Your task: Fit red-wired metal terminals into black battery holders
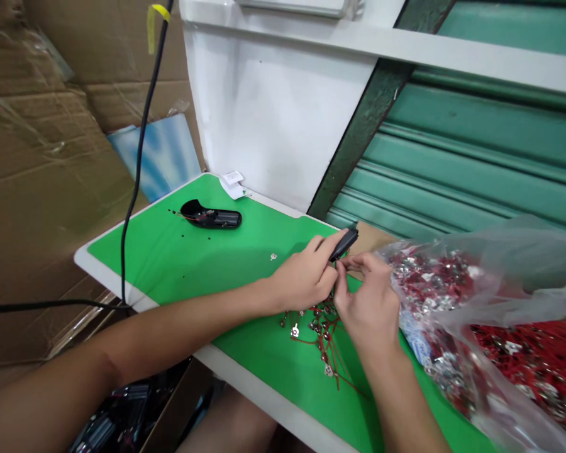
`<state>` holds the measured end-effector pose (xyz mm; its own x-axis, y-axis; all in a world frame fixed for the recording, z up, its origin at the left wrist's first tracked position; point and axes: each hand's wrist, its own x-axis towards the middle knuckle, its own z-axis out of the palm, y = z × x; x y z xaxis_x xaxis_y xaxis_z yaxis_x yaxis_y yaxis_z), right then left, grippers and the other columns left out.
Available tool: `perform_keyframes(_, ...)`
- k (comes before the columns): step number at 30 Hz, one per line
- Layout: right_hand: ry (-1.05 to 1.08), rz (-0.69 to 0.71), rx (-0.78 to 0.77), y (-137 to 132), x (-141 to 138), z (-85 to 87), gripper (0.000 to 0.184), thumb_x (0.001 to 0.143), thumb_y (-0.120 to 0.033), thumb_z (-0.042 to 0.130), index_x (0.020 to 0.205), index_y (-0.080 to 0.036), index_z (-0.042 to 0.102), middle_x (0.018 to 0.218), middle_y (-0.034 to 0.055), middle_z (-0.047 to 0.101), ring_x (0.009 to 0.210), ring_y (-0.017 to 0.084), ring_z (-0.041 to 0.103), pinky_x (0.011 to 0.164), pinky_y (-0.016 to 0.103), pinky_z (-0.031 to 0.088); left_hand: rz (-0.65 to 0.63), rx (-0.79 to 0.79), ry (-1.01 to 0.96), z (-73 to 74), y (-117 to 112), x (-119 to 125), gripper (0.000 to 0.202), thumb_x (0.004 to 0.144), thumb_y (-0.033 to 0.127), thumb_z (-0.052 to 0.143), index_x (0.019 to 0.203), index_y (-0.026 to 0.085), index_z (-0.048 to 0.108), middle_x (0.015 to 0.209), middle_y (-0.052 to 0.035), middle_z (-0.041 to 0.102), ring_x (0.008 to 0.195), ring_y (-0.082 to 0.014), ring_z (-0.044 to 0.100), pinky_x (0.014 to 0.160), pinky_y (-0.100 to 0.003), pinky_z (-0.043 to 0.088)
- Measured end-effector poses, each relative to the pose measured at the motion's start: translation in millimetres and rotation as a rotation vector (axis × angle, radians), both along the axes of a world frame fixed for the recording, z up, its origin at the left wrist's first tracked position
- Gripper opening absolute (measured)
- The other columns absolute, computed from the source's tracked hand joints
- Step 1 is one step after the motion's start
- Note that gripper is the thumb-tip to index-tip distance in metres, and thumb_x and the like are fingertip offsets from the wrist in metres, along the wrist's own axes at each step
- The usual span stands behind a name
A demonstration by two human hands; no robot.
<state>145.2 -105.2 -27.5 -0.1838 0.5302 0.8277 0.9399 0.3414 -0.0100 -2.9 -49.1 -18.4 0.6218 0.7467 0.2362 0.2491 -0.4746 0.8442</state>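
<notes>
Our left hand (306, 275) grips a shell (345, 244) above the tabletop (236, 261), near the wires (329, 343); our right hand (368, 302) pinches at its lower edge, on what we cannot tell; we seem mid-fitting, which calls for a steady shell and fine pinching

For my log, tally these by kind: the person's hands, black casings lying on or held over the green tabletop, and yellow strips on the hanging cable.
Hands: 2
Black casings: 2
Yellow strip: 1
Total: 5
</notes>
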Motion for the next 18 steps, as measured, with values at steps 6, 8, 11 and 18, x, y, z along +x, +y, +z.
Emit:
perform_keyframes(6,0.048,0.030,-0.037,-1.3,-0.4,-1.2,0.029,0.100,-0.017,0.061,0.126,-0.019,0.048,0.098,0.0093,0.072,0.080,0.024,0.075,0.065,0.034,0.061,-0.010,0.014,0.074,0.4,-0.2,0.0,0.073,0.096,0.030,0.034,0.168,0.022,0.022,0.148,-0.0163,0.048,0.129,-0.0305,0.056,0.119,-0.054,0.048)
perform_keyframes(8,0.116,0.047,-0.065,-2.7,0.4,1.7,0.031,0.098,-0.018,0.065,0.125,-0.020,0.049,0.097,0.0072,0.073,0.081,0.022,0.075,0.067,0.032,0.061,-0.050,0.000,0.004,0.7,4.3,-0.7,0.071,0.095,0.029,0.035,0.165,0.020,0.028,0.150,-0.0153,0.048,0.135,-0.0295,0.053,0.124,-0.053,0.044)
perform_keyframes(11,0.359,0.050,-0.119,-3.2,3.8,6.8,0.034,0.092,-0.025,0.074,0.118,-0.021,0.052,0.102,0.0063,0.073,0.089,0.021,0.075,0.077,0.034,0.061,-0.125,-0.116,-0.160,4.8,13.0,-2.5,0.065,0.091,0.027,0.037,0.156,0.018,0.041,0.148,-0.0124,0.053,0.137,-0.0259,0.050,0.126,-0.047,0.040)
perform_keyframes(18,0.900,0.246,-0.303,4.6,7.0,4.6,0.054,0.091,-0.031,0.070,0.139,-0.022,0.048,0.132,0.0147,0.066,0.106,0.022,0.073,0.084,0.038,0.061,-0.233,-0.433,-0.341,13.8,17.2,-1.8,0.063,0.076,0.034,0.050,0.136,0.016,0.049,0.129,-0.0089,0.058,0.111,-0.0201,0.051,0.098,-0.032,0.045)
